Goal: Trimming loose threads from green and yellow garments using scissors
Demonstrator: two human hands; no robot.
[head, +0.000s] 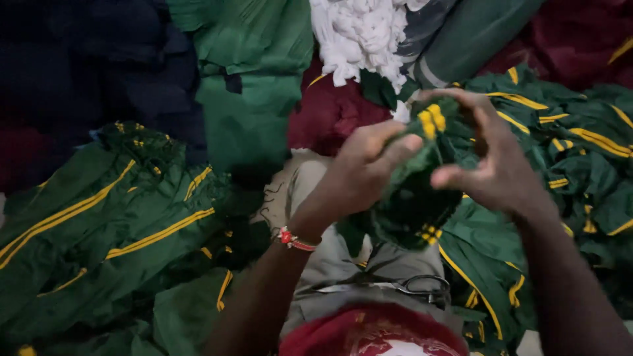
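Head view showed the left hand (359, 173) and right hand (491, 161) both clamped on a bunched green garment (415, 191) with yellow trim at frame centre; scissors (409, 287) lay on the lap below.

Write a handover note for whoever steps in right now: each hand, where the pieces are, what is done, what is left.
Left hand: grips the dark green garment piece with yellow trim, held up over the lap.
Right hand: fingers curled at the same piece's top edge.
Scissors: lying on the lap, untouched.
Green garments with yellow stripes: one pile on the left, another on the right.
Done or left: which pile is finished cannot be told; the piece in hand is still being worked.
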